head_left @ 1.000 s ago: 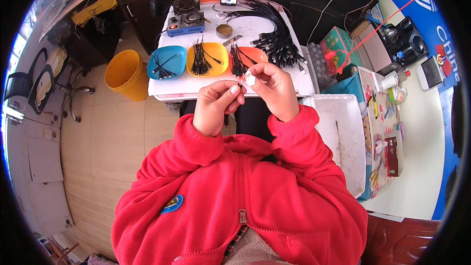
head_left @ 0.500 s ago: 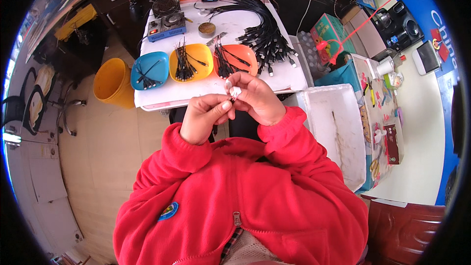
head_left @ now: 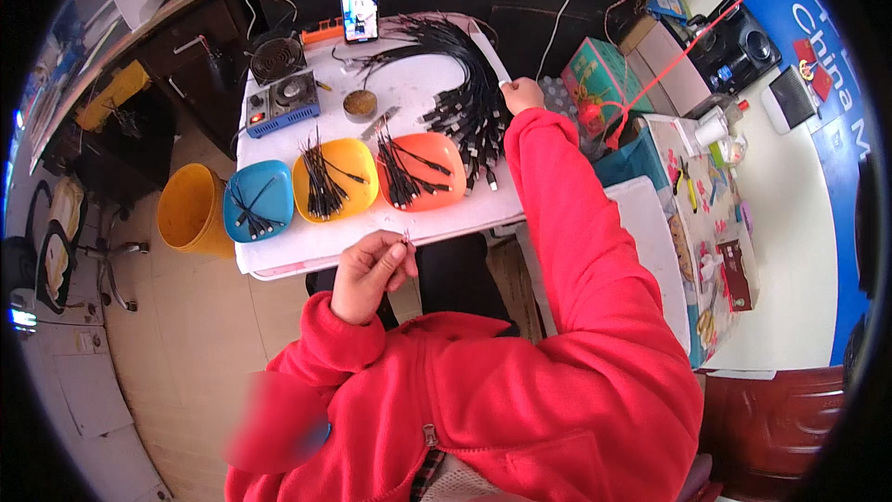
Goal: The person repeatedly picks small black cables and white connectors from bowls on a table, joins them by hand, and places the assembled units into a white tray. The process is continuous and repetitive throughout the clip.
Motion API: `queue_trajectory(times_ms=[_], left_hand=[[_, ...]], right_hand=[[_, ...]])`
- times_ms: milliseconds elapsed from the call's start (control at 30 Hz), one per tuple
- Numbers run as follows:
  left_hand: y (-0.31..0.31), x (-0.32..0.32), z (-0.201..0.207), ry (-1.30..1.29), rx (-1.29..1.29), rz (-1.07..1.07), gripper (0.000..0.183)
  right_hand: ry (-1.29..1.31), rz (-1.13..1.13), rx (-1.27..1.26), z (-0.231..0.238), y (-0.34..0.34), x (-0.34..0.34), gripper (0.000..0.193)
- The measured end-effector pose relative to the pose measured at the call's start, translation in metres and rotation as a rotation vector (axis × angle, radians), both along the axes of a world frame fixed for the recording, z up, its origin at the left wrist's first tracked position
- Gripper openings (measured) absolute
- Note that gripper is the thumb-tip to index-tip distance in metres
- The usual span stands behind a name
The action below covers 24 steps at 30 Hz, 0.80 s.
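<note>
My left hand (head_left: 368, 271) is in front of the table's near edge, thumb and forefinger pinched together. Thin wire ends (head_left: 406, 236) stick up from the pinch; the rest of that piece is hidden. My right hand (head_left: 522, 96) reaches to the table's right edge, fingers curled, beside a big bundle of black cables (head_left: 469, 98) with light plugs. What it grips, if anything, is hidden. Short black cables with bare wire ends lie in a blue tray (head_left: 234, 193), a yellow tray (head_left: 365, 160) and an orange tray (head_left: 450, 156) along the near side.
Behind the trays are a blue soldering device (head_left: 283, 110), a round tin (head_left: 360, 105) and a propped phone (head_left: 360, 11). A yellow bucket (head_left: 190, 209) stands left on the floor. Right of the table are a white foam box (head_left: 650, 223) and a side table with pliers (head_left: 686, 186).
My hands have parted. The right one has swung forward and right to the table's edge; the left one keeps its pinch near the body. The view has shifted.
</note>
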State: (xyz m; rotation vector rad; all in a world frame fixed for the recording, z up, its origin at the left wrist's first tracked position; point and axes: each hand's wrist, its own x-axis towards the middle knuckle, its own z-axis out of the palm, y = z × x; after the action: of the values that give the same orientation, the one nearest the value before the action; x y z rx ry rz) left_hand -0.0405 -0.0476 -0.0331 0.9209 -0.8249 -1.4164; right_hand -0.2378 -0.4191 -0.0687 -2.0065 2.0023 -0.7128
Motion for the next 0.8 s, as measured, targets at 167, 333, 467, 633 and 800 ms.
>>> queue_trajectory(times_ms=[167, 333, 467, 633, 800], left_hand=[[-0.001, 0.003, -0.003, -0.042, 0.011, -0.058, 0.016], [0.005, 0.004, 0.001, -0.108, -0.004, -0.074, 0.019], [0.009, 0.007, 0.014, -0.032, -0.007, 0.039, 0.019], [0.003, 0.005, 0.047, 0.185, -0.129, 0.111, 0.018], [-0.005, 0.014, 0.079, 0.237, -0.224, 0.125, 0.019]], right_hand=[[-0.042, 0.049, 0.081, -0.026, -0.040, -0.005, 0.034], [-0.317, -0.096, 0.108, 0.013, -0.026, -0.003, 0.032], [-0.864, 0.364, 0.106, 0.090, 0.039, -0.006, 0.016], [-0.855, 0.786, 0.113, 0.133, 0.204, 0.018, 0.009], [-0.450, 1.031, 0.016, 0.087, 0.341, 0.038, 0.016]])
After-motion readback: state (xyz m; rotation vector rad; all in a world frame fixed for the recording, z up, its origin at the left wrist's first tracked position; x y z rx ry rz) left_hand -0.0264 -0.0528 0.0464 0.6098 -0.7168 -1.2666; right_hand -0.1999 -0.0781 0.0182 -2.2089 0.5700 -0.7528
